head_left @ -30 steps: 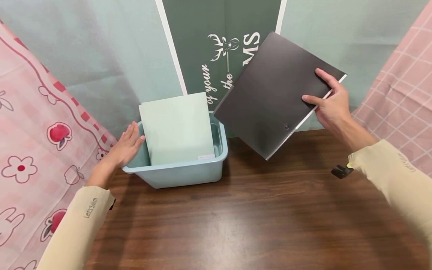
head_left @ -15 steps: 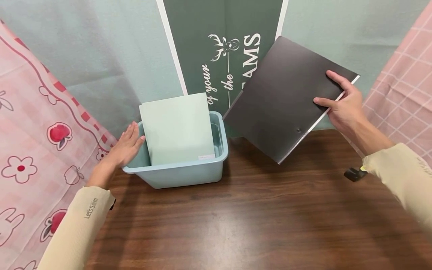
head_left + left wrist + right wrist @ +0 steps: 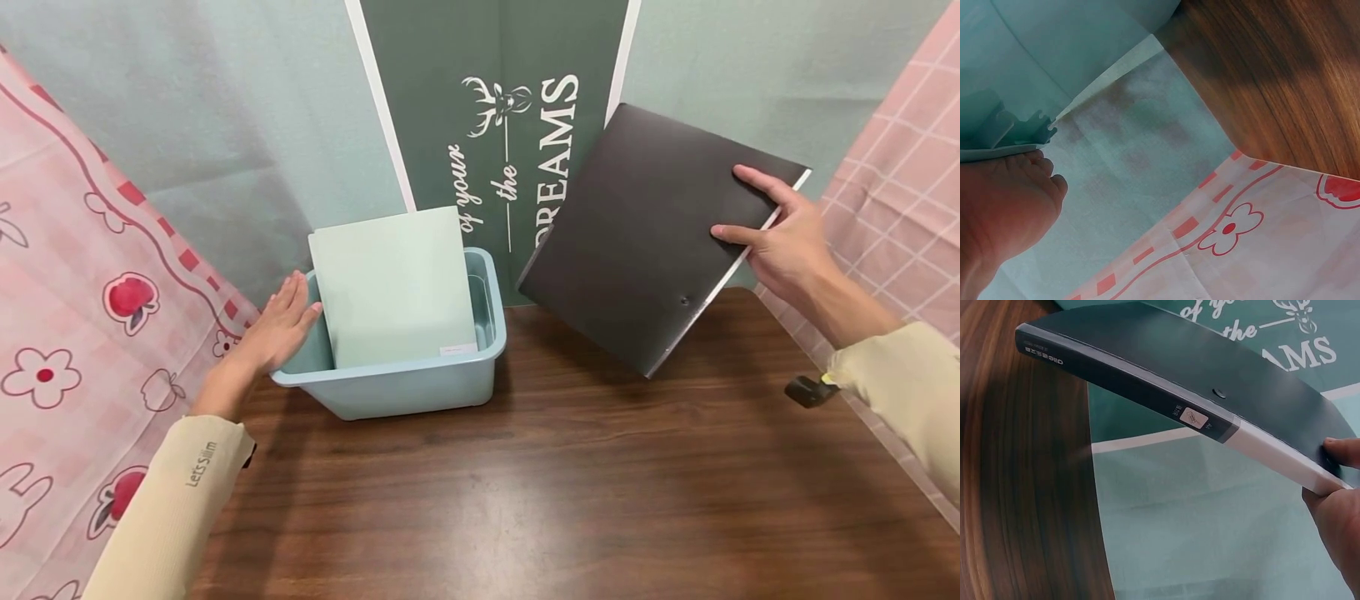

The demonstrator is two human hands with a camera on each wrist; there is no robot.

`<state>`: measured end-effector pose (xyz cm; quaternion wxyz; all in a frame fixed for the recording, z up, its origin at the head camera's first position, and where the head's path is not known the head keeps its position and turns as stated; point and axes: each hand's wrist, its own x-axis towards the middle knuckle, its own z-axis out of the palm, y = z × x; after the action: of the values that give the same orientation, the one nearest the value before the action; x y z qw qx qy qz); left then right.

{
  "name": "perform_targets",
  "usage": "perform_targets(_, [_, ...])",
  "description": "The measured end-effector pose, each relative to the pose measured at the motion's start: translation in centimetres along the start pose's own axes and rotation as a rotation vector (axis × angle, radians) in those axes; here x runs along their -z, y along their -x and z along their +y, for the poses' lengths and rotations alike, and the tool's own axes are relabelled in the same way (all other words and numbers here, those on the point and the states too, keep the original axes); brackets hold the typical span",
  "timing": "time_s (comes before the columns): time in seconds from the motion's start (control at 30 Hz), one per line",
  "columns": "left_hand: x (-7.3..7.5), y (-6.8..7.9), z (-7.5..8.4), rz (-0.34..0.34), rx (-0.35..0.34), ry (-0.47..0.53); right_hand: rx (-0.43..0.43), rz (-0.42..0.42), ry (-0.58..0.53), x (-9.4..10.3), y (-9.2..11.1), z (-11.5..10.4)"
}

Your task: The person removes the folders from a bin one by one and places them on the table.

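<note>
A black file folder [image 3: 652, 233] is held in the air, tilted, right of the bin. My right hand [image 3: 787, 242] grips its spine edge, thumb and a finger lying on the cover. The right wrist view shows the folder's spine [image 3: 1129, 381] with a small label and a white strip. A light blue plastic bin [image 3: 405, 385] stands on the table with pale green folders [image 3: 397, 283] leaning upright in it. At the bin's left rim rests my left hand [image 3: 279, 329], its fingers straight. In the left wrist view the hand [image 3: 1013, 206] touches the rim from outside.
The brown wooden table [image 3: 480, 500] runs beneath everything. Behind it hangs a green cloth [image 3: 495, 50] with white lettering and a deer head. Pink patterned cloth [image 3: 90, 333] covers the left side, and pink checked cloth [image 3: 900, 192] the right.
My right hand has carried the black folder to the right and slightly down, away from the bin. My left hand and the bin have stayed where they were.
</note>
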<state>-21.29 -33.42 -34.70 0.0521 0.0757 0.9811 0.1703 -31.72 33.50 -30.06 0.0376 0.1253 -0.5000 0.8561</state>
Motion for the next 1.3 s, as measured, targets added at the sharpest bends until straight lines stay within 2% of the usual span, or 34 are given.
perform_targets(0.17, [-0.1, 0.0, -0.1, -0.002, -0.002, 0.009, -0.006, -0.024, 0.049, 0.6, 0.1, -0.1])
perform_targets(0.43, [-0.1, -0.1, -0.2, -0.001, -0.004, 0.011, -0.082, -0.034, 0.103, 2.0, 0.1, -0.3])
perform_targets(0.77, [-0.1, 0.0, -0.1, -0.002, -0.004, 0.013, -0.128, -0.044, 0.398, 3.3, 0.5, -0.8])
perform_targets(1.07, [-0.2, 0.0, -0.1, 0.002, 0.001, 0.018, -0.195, -0.061, 0.46, 4.9, 0.3, -1.0])
perform_targets(1.3, [-0.1, 0.1, 0.0, 0.005, -0.004, 0.022, -0.228, -0.036, 0.805, 6.0, 0.1, -1.2])
